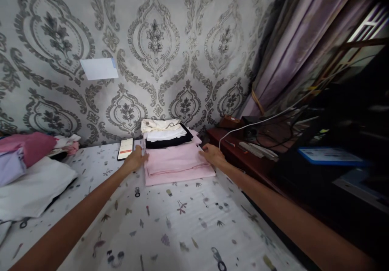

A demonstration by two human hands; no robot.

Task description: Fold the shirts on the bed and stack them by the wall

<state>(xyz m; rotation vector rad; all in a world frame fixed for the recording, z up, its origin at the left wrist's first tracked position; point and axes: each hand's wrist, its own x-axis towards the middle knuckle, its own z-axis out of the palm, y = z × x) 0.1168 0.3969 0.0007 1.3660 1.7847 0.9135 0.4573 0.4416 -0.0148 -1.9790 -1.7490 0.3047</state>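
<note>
A folded pink garment (176, 163) lies flat on the patterned bedsheet in front of a small pile of folded clothes. At its left edge is my left hand (135, 160), with the thumb over the cloth and the fingers curled at the side. My right hand (213, 156) holds the opposite edge in much the same way, its thumb on top. Behind the pink garment, the pile shows a black folded piece (168, 142), a white one (165, 134) and a cream one (159, 124) on top. Some fingertips are hard to make out.
A phone (125, 148) with a lit screen lies left of the pile. Loose clothes (33, 182) are heaped on the sheet (170, 230) at far left. On the right stands a dark red table (240, 153) with a white cable (258, 124). A patterned wall (188, 40) rises behind.
</note>
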